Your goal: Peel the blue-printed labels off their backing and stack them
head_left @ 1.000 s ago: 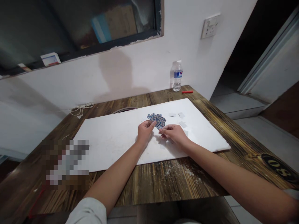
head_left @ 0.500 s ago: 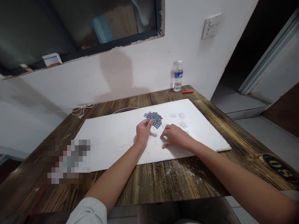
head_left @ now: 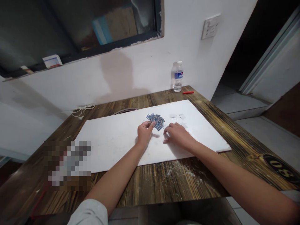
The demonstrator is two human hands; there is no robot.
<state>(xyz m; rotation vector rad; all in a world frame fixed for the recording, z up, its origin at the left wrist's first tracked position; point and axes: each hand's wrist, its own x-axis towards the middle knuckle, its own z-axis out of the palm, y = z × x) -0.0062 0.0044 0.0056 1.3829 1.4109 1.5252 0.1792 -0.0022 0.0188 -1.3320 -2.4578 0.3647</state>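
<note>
My left hand (head_left: 144, 132) is closed, pinching a spread fan of several small blue-patterned cards (head_left: 157, 121) between thumb and fingers above the white board (head_left: 112, 140). Just right of the fan, my right hand (head_left: 178, 136) has its fingers curled, the lower ones hanging loose. A thin edge beside its upper fingertips looks like a single card seen edge-on. Past the right hand, a few small pale cards (head_left: 172, 116) lie flat on the board, one of them partly covered by the hand.
The board rests on a dark wooden table (head_left: 164, 184). At the back stand a water bottle (head_left: 178, 76) and a red stick-like object (head_left: 188, 92). A white cable (head_left: 83, 107) lies back left, and a blurred-out patch (head_left: 70, 162) covers something at the front left.
My left hand and the card fan have shifted slightly right and nearer. The right hand has also moved a little right, covering more of the loose cards.
</note>
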